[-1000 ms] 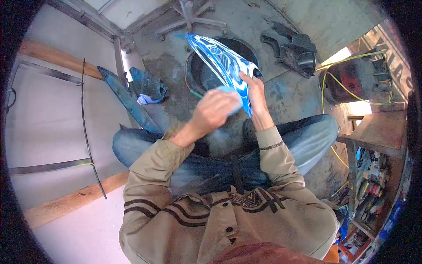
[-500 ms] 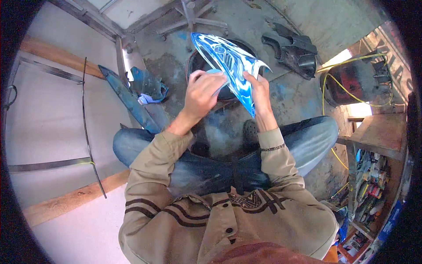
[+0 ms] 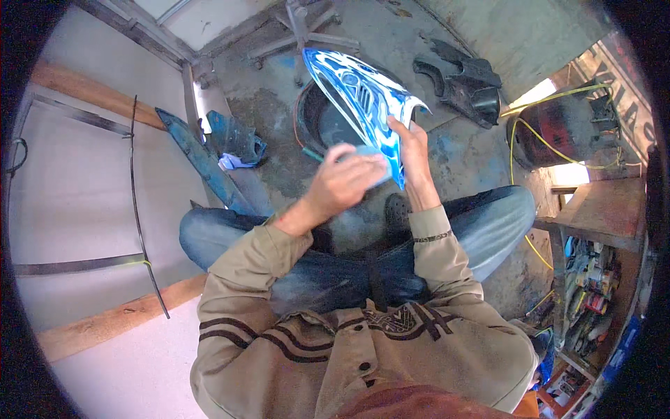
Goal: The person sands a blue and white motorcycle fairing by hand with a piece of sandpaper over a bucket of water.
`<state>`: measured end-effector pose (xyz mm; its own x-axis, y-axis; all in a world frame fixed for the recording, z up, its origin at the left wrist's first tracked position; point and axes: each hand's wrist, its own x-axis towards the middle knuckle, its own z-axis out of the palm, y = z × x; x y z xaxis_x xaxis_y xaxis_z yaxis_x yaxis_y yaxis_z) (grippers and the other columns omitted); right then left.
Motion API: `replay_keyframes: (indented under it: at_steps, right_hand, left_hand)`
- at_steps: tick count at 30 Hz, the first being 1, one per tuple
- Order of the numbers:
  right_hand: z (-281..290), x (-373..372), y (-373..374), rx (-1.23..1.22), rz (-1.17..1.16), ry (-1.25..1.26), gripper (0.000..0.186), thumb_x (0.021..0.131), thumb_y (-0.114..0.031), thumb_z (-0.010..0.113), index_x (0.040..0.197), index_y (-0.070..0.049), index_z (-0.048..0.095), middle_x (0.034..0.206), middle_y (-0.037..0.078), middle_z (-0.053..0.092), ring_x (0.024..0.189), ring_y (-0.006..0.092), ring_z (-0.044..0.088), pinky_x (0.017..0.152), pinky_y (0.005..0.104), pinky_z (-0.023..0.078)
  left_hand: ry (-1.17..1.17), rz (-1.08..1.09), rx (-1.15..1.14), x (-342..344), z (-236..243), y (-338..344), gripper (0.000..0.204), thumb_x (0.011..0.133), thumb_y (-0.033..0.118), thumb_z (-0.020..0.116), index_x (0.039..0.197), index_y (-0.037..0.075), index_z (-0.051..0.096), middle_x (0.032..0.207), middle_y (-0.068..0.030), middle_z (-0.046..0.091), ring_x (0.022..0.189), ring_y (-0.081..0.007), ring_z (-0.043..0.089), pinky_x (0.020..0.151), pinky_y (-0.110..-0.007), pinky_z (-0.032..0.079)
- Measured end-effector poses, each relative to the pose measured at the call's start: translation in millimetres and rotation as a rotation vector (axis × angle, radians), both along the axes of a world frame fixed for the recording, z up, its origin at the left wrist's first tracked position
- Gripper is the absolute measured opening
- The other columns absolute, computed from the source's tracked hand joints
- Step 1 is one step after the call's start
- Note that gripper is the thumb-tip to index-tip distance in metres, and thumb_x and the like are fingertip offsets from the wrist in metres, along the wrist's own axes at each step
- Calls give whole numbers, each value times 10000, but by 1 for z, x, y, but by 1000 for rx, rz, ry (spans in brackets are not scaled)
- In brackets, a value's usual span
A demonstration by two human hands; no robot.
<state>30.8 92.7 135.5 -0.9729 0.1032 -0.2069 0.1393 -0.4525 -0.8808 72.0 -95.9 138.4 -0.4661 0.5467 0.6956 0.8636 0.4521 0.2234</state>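
Note:
A glossy blue and white panel (image 3: 377, 105), pointed at both ends like a vehicle fairing, is held up in front of me over a dark round tub (image 3: 314, 122). My right hand (image 3: 414, 150) is closed on its right edge, with the thumb on the face. My left hand (image 3: 347, 180), slightly blurred, is closed on a thin pale blue pad (image 3: 380, 167). The pad is against the panel's lower left edge near the bottom tip. Whether it is abrasive sheet or cloth cannot be told.
Black moulded plastic parts (image 3: 464, 84) lie on the floor at the far right. A dark drum (image 3: 558, 140) with a yellow hose stands beyond a wooden shelf (image 3: 604, 209) crammed with small items. Long blue panels (image 3: 202, 164) lean at the left. A metal stand (image 3: 300, 31) is ahead.
My left hand has slid down and to the right along the panel's left edge with the pad, from mid-edge to near the lower tip. The panel and my right hand have barely moved.

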Motion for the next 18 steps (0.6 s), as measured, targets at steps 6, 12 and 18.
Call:
replay_keyframes:
  at_steps: [6, 12, 18]
  right_hand:
    - [-3, -3, -2, 6, 12, 41, 329, 1022, -146, 690, 1271, 68, 711, 1188, 93, 756, 1024, 151, 696, 917, 303, 531]
    - [-5, 1, -1, 36, 5, 45, 359, 1014, -180, 704, 1271, 70, 716, 1167, 76, 754, 1022, 141, 673, 928, 308, 516]
    - [-11, -5, 3, 42, 15, 23, 357, 1017, -200, 704, 1259, 61, 725, 1175, 67, 753, 1041, 140, 666, 940, 308, 506]
  left_hand:
    - [15, 207, 97, -29, 9, -10, 299, 869, 23, 685, 1139, 102, 787, 1222, -79, 789, 1126, -237, 738, 1024, -483, 480]
    - [38, 98, 0, -17, 10, -10, 351, 844, 29, 690, 1173, 115, 780, 1214, -49, 780, 1121, -210, 730, 1051, -463, 469]
    - [-53, -1, 43, 3, 10, 12, 408, 775, -60, 698, 1140, 97, 793, 1216, -62, 792, 1149, -220, 738, 1016, -476, 519]
